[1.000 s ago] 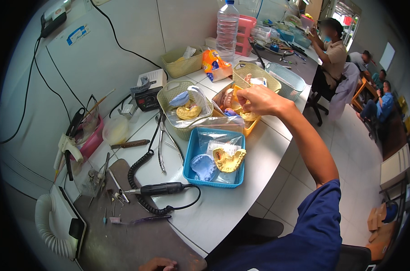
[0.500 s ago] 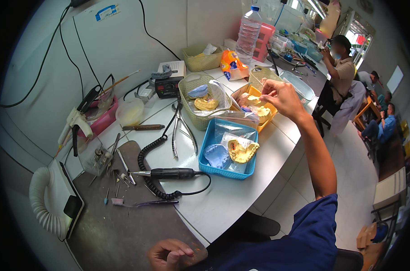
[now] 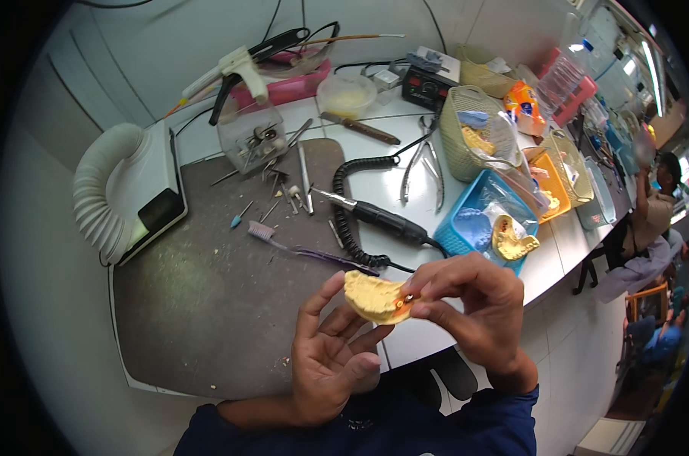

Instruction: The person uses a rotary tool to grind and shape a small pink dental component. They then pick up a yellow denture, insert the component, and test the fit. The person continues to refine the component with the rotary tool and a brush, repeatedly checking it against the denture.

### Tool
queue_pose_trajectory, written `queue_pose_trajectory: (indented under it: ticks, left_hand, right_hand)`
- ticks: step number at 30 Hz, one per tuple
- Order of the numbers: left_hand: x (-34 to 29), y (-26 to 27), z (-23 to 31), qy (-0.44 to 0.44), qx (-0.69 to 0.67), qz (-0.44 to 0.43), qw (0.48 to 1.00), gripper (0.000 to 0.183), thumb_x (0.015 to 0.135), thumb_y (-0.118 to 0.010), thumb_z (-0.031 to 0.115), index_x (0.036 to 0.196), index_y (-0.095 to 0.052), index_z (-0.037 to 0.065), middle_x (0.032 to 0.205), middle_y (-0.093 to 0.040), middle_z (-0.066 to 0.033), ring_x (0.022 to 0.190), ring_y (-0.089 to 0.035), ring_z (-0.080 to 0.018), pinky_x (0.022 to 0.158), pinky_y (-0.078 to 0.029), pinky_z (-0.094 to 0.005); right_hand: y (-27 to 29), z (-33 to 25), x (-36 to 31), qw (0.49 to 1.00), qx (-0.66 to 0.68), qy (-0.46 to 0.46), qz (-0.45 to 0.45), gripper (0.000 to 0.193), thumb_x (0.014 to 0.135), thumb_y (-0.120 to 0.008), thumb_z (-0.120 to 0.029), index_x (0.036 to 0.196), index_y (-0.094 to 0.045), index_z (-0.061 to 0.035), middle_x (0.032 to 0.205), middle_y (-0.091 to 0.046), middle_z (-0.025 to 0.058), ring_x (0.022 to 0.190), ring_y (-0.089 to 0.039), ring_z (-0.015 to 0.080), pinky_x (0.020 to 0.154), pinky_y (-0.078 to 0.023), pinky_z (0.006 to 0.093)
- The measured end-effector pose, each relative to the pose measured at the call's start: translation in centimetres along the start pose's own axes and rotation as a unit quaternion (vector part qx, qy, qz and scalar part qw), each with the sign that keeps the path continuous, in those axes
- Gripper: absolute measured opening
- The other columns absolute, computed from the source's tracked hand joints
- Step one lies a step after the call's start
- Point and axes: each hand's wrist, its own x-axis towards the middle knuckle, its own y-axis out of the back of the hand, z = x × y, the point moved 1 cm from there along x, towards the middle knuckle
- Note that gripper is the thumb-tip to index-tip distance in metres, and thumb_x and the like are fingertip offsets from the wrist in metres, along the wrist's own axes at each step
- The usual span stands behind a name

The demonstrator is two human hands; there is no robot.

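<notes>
A yellow plaster dental cast hangs in front of me above the near edge of the grey mat. My right hand pinches its right end between thumb and forefinger, where a small shiny orange bit shows. Palm up, my left hand lies beneath the cast with fingers spread. Its fingertips touch the cast's left and lower edge, and the thumb stays off it.
On the bench lie a black handpiece with coiled cable, a purple toothbrush, pliers, a clear tool pot and a white suction unit. A blue basket with casts stands right. Another person sits far right.
My right hand has come back from the far orange basket with the yellow cast. My left hand has risen to meet it, and my view has dropped toward the mat.
</notes>
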Motion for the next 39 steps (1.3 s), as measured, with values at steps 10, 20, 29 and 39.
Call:
queue_pose_trajectory:
  ticks: [10, 20, 29, 39]
  left_hand:
    - [-0.6, 3.0, 0.4, -0.045, -0.013, 0.090, 0.995, 0.070, 0.084, -0.071, -0.001, 0.143, -0.032, 0.000, 0.131, -0.052, -0.0221, 0.120, -0.057, -0.0250, 0.103, -0.048, -0.0373]
    - [-1.1, 3.4, 0.0, 0.003, -0.047, 0.075, 0.996, 0.074, 0.077, -0.079, 0.000, 0.139, -0.038, -0.002, 0.120, -0.055, -0.0130, 0.112, -0.058, -0.0185, 0.101, -0.049, -0.0331]
    - [-1.2, 3.6, 0.0, 0.029, -0.029, 0.088, 0.995, 0.076, 0.076, -0.082, 0.003, 0.137, -0.038, -0.004, 0.121, -0.054, -0.0141, 0.117, -0.055, -0.0195, 0.102, -0.049, -0.0350]
    - [-1.2, 3.7, -0.2, 0.033, -0.036, 0.088, 0.995, 0.072, 0.077, -0.080, 0.003, 0.136, -0.038, -0.003, 0.121, -0.055, -0.0140, 0.115, -0.056, -0.0190, 0.102, -0.049, -0.0350]
  right_hand:
    - [-3.7, 1.4, 0.2, 0.994, -0.096, 0.027, -0.040, 0.019, 0.077, -0.078, -0.001, 0.096, -0.073, -0.0006, 0.094, -0.071, 0.0131, 0.084, -0.071, 0.0217, 0.077, -0.056, 0.0303]
    - [-3.5, 1.8, 0.5, 0.987, 0.012, -0.089, -0.132, 0.017, 0.083, -0.075, -0.002, 0.098, -0.070, 0.0028, 0.093, -0.070, 0.0114, 0.085, -0.069, 0.0159, 0.078, -0.056, 0.0287]
    - [-3.3, 2.7, 0.1, 0.982, 0.076, -0.106, -0.134, 0.011, 0.083, -0.075, -0.001, 0.091, -0.068, 0.0034, 0.092, -0.070, 0.0118, 0.085, -0.068, 0.0154, 0.079, -0.055, 0.0287]
    - [-3.2, 2.6, 0.0, 0.979, 0.089, -0.129, -0.127, 0.009, 0.087, -0.070, -0.002, 0.093, -0.068, 0.0050, 0.094, -0.070, 0.0124, 0.089, -0.067, 0.0162, 0.083, -0.054, 0.0294]
